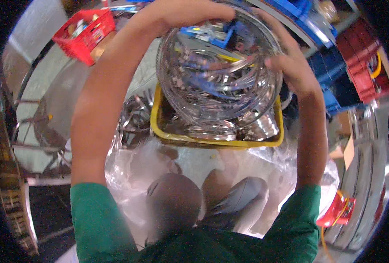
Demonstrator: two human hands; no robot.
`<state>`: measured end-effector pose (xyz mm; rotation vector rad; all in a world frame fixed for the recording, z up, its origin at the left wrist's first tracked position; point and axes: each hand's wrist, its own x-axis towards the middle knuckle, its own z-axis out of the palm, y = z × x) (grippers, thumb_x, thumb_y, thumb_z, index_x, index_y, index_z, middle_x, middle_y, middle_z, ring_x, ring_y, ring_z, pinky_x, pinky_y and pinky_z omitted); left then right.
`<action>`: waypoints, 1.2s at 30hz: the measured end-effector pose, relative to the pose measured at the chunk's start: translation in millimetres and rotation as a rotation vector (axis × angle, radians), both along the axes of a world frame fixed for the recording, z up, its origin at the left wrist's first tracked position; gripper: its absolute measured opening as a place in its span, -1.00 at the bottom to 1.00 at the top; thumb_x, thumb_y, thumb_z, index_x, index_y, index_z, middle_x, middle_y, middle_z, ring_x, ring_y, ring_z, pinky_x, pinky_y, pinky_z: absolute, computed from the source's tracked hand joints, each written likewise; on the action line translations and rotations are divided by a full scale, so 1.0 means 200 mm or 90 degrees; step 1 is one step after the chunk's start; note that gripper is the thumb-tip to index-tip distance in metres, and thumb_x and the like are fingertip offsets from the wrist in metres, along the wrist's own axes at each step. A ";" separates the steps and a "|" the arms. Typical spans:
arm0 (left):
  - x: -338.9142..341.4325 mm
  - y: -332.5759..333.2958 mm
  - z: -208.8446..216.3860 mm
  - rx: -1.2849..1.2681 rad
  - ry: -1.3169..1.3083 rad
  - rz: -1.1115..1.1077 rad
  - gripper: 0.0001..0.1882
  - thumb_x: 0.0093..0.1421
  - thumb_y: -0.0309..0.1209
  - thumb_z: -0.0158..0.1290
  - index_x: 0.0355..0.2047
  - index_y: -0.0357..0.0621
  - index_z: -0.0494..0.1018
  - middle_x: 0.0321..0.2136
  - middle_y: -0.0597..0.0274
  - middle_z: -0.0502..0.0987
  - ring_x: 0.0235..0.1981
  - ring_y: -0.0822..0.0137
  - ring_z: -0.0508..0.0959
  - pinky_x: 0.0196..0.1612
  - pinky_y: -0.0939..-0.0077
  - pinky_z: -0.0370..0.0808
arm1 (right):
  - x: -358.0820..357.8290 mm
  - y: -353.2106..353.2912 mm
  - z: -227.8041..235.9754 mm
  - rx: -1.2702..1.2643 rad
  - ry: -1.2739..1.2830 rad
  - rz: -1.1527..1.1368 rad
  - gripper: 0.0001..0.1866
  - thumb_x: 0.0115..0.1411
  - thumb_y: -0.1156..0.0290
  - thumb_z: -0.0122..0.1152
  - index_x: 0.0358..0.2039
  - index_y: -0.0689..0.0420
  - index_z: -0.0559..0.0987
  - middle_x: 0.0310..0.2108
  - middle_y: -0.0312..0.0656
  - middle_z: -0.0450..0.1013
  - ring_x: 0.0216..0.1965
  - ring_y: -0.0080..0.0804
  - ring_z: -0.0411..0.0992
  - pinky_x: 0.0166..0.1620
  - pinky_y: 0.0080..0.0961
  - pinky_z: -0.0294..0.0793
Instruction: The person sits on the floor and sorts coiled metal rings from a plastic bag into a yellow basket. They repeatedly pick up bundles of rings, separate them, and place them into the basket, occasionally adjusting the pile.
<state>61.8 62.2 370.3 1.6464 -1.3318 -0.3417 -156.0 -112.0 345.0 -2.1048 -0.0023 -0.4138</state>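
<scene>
Bowl (218, 70), clear glass, raised over yellow crate (216, 141) w/ both hands: left hand (181, 13) grasping far rim, right hand (291, 65) grasping side. Crate approx. full of similar glassware; bowl not yet set down.

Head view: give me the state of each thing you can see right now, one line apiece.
Glass bowl: lifted above the crate, gripped on both sides.
Left hand: grasping the bowl's far left rim.
Right hand: pressed on the bowl's right side.
Yellow crate: on the floor, filled with shiny dishes.
Red basket: resting far left, loaded with small items.
Clear plastic sheet: crumpled by the crate.
</scene>
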 end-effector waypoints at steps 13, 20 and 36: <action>-0.35 -0.60 -0.11 0.103 0.126 -0.092 -0.77 0.06 -0.20 0.22 -0.53 -0.05 0.47 -0.64 0.50 0.34 -0.67 0.63 0.25 -0.61 0.62 0.14 | -0.48 -0.46 -0.11 0.247 -0.066 -0.034 -0.14 0.24 0.04 0.21 0.42 0.18 0.15 0.31 0.03 0.26 0.25 -0.21 0.35 0.31 -0.30 0.33; -0.55 -0.71 -0.43 -0.033 0.621 0.016 -0.82 0.14 -0.31 0.21 -0.44 0.00 0.41 -0.64 0.50 0.32 -0.71 0.63 0.23 -0.63 0.65 0.19 | -0.64 -0.49 -0.31 0.402 -0.230 -0.076 -0.15 0.38 -0.22 -0.08 0.47 0.09 0.09 0.36 -0.13 0.24 0.34 -0.26 0.25 0.38 -0.28 0.20; -0.74 -0.66 -0.92 0.101 0.382 0.115 -0.31 0.18 -0.19 0.23 0.20 -0.30 0.28 -0.08 0.01 0.52 -0.22 0.10 0.59 -0.17 0.22 0.62 | -0.78 -0.43 -0.53 0.577 -0.026 -0.210 -0.39 0.29 -0.16 0.04 0.06 0.13 0.55 0.00 -0.18 0.57 -0.02 -0.30 0.53 0.11 -0.31 0.50</action>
